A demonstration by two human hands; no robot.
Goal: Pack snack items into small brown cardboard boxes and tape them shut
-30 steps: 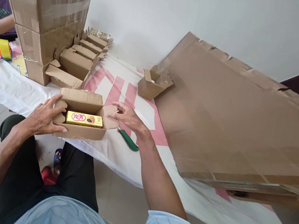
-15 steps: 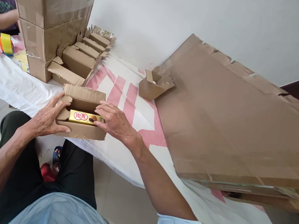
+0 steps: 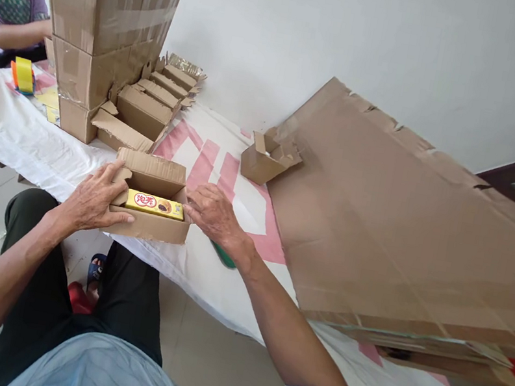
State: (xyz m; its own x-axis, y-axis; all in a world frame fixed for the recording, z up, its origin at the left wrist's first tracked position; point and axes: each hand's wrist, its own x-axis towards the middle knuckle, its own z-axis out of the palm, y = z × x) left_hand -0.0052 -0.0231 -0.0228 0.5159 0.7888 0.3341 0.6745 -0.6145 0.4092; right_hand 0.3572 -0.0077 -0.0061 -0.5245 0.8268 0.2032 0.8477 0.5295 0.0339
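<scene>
A small open cardboard box (image 3: 147, 227) sits on the cloth near the table's front edge, its flaps up. Inside it lies a yellow snack box (image 3: 155, 204) with red lettering and a round picture. My left hand (image 3: 93, 197) is closed around the left end of the cardboard box, thumb along the front wall and fingers at the side flap. At the opposite end, my right hand (image 3: 215, 212) has its bent fingers closed on the right edge. A green object (image 3: 224, 255) shows beneath my right wrist, mostly hidden.
Taped cartons (image 3: 111, 30) are stacked at the left, with a row of open boxes (image 3: 145, 110) beside them. Another open box (image 3: 262, 162) leans near a large cardboard piece (image 3: 403, 237). A tape roll (image 3: 24, 75) lies near a person in purple (image 3: 9, 6).
My right hand has moved off the yellow snack box to the cardboard box's right edge. The green object has come into sight. The whole view has shifted slightly.
</scene>
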